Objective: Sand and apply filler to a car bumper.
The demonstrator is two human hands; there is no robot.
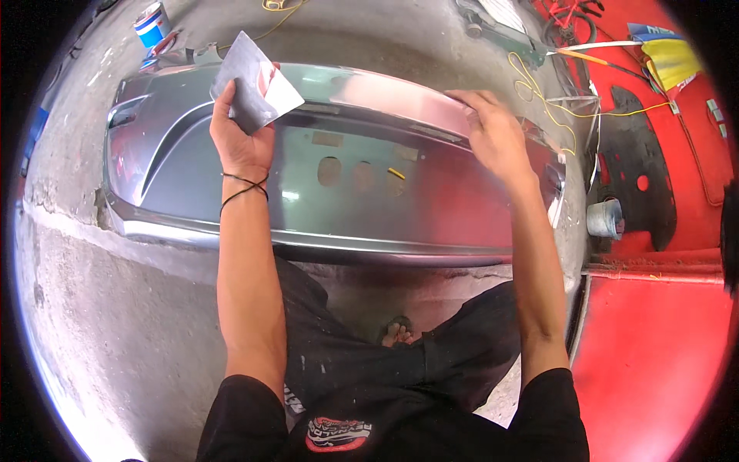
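A square metal plate (271, 95), pale and smeared with red on part of its face, is gripped at its lower left in my left hand (240, 138), thumb on top. Beneath it lies a long grey car body panel (454, 204) with cutouts, reflecting pink and red. My right hand (496, 131) rests on the panel’s far top edge, slightly blurred, fingers apart and bent onto the surface; I see nothing held in it. A small yellow strip (396, 173) lies on the panel.
A blue-and-white can (152, 27) stands back left. To the right are a grey bucket (604, 218), red floor or panels (647, 346), a dark flat piece (631, 162), a yellow cord (527, 77), a red bicycle (570, 23) and yellow fabric (670, 61).
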